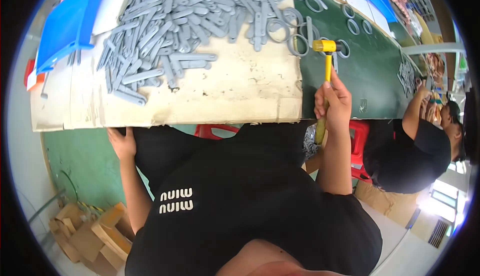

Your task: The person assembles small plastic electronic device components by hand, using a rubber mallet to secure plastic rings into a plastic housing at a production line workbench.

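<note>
Head view: right hand (334,103) closed around yellow mallet (326,61) handle, mid-shaft, centre right. Likely light, rigid, head-weighted; grip lower. Left hand (122,143), fingers curled, grips cardboard sheet (225,96) edge.

Brown cardboard boxes (90,236), seemingly flattened, heaped on floor at lower left. Small white-and-red tag (33,78), perhaps a label, at table's left edge.
</note>
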`<state>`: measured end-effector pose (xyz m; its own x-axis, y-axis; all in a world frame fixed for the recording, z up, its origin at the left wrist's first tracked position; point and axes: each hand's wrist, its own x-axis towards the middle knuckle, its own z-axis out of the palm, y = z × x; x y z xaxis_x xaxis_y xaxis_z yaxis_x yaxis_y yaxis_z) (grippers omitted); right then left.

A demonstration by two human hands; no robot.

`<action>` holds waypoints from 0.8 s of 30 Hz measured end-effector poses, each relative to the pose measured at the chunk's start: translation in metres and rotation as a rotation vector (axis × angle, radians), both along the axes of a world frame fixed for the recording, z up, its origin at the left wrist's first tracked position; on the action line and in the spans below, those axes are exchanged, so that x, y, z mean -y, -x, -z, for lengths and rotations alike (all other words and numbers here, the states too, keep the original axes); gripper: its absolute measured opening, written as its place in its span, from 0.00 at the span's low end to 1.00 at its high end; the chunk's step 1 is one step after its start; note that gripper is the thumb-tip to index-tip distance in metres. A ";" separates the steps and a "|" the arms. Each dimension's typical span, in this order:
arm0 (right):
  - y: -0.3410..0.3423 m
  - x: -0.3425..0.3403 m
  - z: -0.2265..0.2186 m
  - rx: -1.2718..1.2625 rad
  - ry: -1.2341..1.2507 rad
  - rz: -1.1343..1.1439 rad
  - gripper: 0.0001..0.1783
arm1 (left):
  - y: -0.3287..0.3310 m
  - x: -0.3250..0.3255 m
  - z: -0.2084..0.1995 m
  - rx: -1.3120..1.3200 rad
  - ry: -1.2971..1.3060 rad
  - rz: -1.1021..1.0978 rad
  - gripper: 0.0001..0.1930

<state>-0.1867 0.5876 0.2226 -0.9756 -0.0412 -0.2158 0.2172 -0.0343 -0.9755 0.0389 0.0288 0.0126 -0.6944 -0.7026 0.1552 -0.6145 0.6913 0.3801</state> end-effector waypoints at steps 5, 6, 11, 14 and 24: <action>-0.001 -0.006 -0.002 -0.032 0.008 -0.009 0.30 | 0.006 0.004 0.007 -0.023 -0.011 0.027 0.46; -0.001 -0.005 -0.002 -0.030 0.013 -0.003 0.30 | 0.007 0.002 0.004 -0.019 -0.009 0.032 0.46; -0.001 -0.006 0.001 -0.046 0.031 -0.001 0.30 | 0.003 0.004 0.001 -0.005 -0.028 0.030 0.44; -0.002 -0.006 0.000 -0.050 0.016 0.022 0.29 | 0.008 -0.001 0.006 -0.210 -0.024 0.043 0.40; 0.004 -0.008 -0.027 -0.312 -0.605 0.060 0.24 | 0.024 -0.055 -0.102 -1.031 -0.056 0.137 0.12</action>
